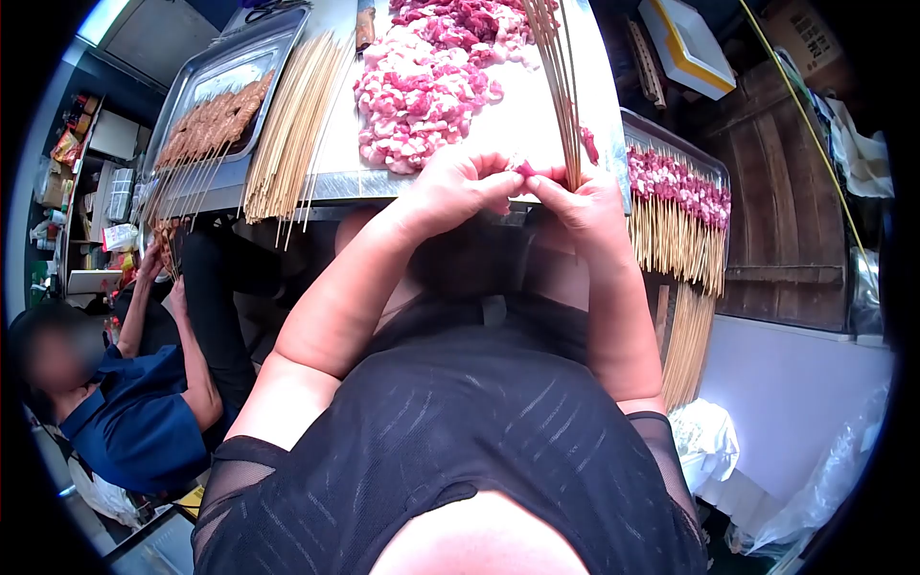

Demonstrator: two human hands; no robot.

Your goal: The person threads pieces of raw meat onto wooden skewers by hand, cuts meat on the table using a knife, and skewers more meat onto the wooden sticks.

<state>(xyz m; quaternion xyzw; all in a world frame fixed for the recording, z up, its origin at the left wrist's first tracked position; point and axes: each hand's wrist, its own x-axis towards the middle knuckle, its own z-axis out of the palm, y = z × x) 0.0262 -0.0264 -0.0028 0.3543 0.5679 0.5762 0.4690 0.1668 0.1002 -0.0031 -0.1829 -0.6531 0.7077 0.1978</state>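
Note:
At the near edge of the white work table (379, 184), my left hand (460, 187) is closed in a pinch on a small piece of raw meat (522, 167). My right hand (586, 201) grips several long thin skewers (559, 77) that rise away from me, and its thumb and finger meet the same piece. Whether a skewer tip is in the meat is hidden by the fingers. A large heap of cut pink meat (422, 110) lies beyond my left hand. One loose strip of meat (589, 144) rests right of the skewers.
Bare bamboo skewers (297, 125) lie left of the heap, beside a metal tray (278, 43) with browned skewered meat (216, 125). Raw meat skewers (685, 187) fill a tray on the right, with more sticks (688, 345) below. A co-worker (134, 412) sits at left, handling skewers.

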